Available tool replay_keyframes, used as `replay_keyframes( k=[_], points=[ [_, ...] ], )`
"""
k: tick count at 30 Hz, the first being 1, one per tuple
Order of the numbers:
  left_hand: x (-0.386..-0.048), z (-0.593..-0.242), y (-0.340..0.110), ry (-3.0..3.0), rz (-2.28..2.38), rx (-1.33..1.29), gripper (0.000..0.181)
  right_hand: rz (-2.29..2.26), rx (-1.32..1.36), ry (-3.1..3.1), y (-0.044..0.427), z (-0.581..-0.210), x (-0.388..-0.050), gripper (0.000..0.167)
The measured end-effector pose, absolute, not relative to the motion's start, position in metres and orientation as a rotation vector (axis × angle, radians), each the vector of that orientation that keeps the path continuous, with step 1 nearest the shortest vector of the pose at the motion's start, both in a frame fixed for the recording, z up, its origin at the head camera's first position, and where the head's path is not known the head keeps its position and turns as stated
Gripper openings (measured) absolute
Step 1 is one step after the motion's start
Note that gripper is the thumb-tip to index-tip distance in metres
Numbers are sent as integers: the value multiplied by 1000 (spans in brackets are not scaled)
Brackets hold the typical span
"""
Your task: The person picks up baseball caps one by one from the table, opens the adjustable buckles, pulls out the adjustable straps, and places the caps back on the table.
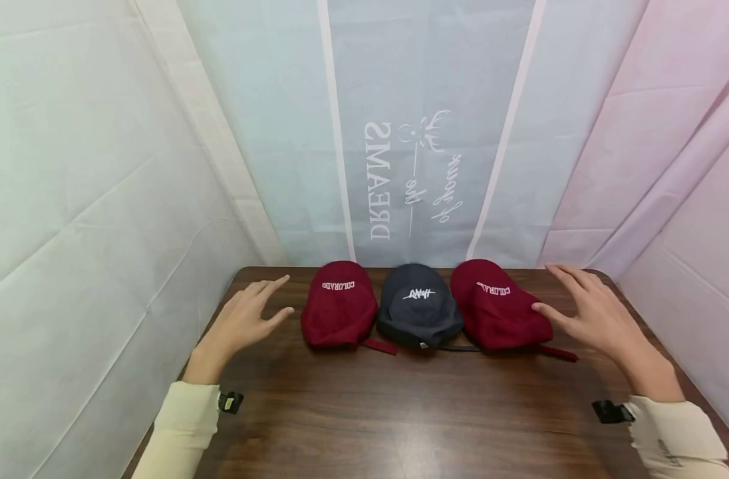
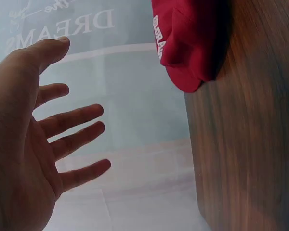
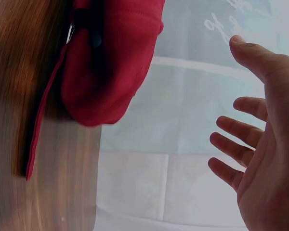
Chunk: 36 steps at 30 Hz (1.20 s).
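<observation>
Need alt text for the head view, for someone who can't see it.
A maroon fabric cap lettered COLORADO, a dark gray fabric cap with white lettering and a second maroon fabric COLORADO cap sit in a row, left to right, on a brown wood-grain table. A person's bare left hand and bare right hand flank the row, holding nothing.

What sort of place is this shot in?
Likely a makeshift indoor filming booth: a curtain printed "DREAMS" hangs behind a wood-grain table, and pale creased cloth walls off the left side.

A cloth-walled booth, with fabric sheets (image 1: 281,133) around a wood-grain table (image 1: 400,412).
</observation>
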<state>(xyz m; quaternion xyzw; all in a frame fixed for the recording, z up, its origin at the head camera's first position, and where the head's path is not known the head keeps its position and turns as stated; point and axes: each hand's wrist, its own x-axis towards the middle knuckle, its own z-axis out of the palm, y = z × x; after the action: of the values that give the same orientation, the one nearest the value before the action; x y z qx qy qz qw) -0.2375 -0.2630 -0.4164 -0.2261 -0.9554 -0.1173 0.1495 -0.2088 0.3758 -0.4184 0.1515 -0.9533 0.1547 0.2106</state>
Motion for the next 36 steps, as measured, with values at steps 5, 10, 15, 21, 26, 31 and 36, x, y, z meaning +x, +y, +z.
replay_keyframes(
  k=[5, 10, 15, 21, 26, 31, 36],
  points=[
    [-235, -419, -258, -2707, -349, -673, 63, 471, 448, -2638, 361, -417, -209, 84],
    [-230, -421, -254, -2695, -371, -684, 61, 510, 494, -2608, 343, -415, -209, 81],
    [-227, -423, -250, -2659, -382, -713, 61, 515, 550, -2571, 329, -414, -209, 79],
    [-229, -428, -245, -2607, -381, -756, 59, 522, 590, -2553, 315, -415, -211, 75],
    [-230, -435, -242, -2570, -382, -780, 57, 545, 608, -2554, 301, -416, -213, 74],
    [-229, -441, -238, -2555, -394, -802, 56, 575, 618, -2563, 289, -420, -215, 72],
    [-228, -444, -234, -2550, -427, -814, 51, 582, 643, -2558, 278, -424, -217, 71]
  ],
)
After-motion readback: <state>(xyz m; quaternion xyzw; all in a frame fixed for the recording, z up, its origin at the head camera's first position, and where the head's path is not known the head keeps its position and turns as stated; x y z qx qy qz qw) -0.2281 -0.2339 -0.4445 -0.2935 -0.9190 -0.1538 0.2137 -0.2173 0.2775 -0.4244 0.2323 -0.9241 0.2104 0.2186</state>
